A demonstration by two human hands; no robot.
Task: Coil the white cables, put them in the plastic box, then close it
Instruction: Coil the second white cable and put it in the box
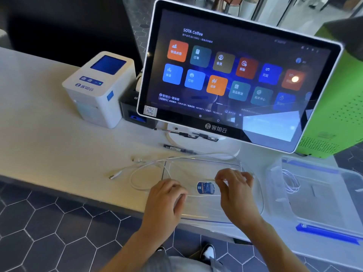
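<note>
Over clear lid [206, 211] | left hand [167, 197], right hand [233, 185] each pinching white cable [141, 173] | risk: trailing USB plug [114, 176] snags lid edge, loops spring open.

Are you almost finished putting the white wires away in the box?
About halfway. One coiled cable already lies in the plastic box. The left hand and right hand are pinching a second white cable, most of it loose on the counter. It needs coiling and boxing, then the clear lid goes on.
</note>
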